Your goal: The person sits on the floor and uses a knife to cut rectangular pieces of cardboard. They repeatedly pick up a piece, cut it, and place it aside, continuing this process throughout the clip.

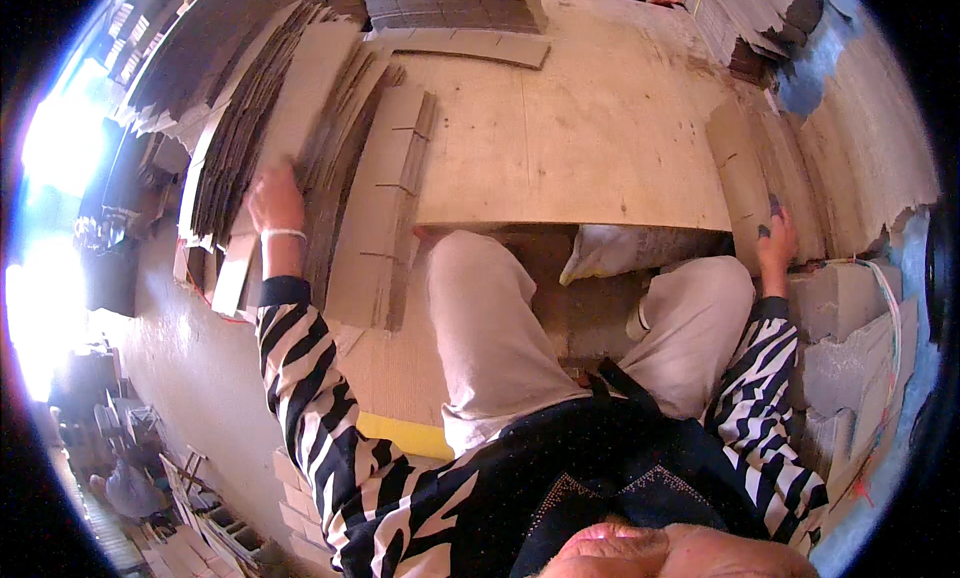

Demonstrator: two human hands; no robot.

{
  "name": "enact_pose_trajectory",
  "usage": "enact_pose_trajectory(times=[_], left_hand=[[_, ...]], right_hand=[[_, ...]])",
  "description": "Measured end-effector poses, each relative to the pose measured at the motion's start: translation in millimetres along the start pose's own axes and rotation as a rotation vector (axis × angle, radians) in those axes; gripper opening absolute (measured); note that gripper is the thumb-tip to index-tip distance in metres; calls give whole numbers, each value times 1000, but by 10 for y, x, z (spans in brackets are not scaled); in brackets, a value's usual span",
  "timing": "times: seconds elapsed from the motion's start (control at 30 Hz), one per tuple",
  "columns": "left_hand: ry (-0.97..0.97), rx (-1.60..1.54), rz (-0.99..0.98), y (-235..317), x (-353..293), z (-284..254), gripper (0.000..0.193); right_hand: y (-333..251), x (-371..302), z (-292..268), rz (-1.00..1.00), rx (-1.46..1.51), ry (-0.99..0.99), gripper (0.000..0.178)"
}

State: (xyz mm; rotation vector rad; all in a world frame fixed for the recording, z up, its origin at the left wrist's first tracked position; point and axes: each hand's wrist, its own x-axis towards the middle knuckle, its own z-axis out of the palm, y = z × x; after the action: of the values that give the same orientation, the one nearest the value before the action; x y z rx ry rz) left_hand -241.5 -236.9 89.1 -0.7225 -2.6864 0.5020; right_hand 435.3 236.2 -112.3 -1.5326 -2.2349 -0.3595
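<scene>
On the left, my left hand [275, 200] is closed at the near end of a long cardboard strip [305, 103] among strips stacked on edge. Its fingertips are somewhat blurred. Beside that stack, nearer the middle, lies a pile of slotted cardboard strips [375, 208]. At the right, my right hand [777, 240] rests on slotted strips [735, 183], thumb and fingers apart, with dark coverings on some fingertips. Between the hands, a plywood board [570, 128] spreads out in front of my knees.
A stack of cardboard pieces [455, 6] stands at the board's far edge, with a loose strip [475, 48] before it. Bundled cardboard [840, 298] sits low at the right. A white sack [640, 250] shows under the board. A yellow edge [405, 436] lies beside my left thigh.
</scene>
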Motion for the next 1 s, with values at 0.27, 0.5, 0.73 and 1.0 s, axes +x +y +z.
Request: enact_pose_trajectory(times=[0.27, 0.5, 0.73, 1.0], left_hand=[[-10, -247, 31, -30, -38, -98, 38], [247, -283, 134, 1563, -47, 246, 38], [253, -140, 50, 2011, -201, 823, 25], [-14, -854, 322, 2465, -594, 462, 20]], right_hand=[[-1259, 530, -1007, -111, 535, -104, 36], [-2495, 588, -794, -434, 325, -352, 32], [-2621, 283, -715, -480, 348, -455, 25], [-3076, 146, -1100, -661, 737, -166, 17]])
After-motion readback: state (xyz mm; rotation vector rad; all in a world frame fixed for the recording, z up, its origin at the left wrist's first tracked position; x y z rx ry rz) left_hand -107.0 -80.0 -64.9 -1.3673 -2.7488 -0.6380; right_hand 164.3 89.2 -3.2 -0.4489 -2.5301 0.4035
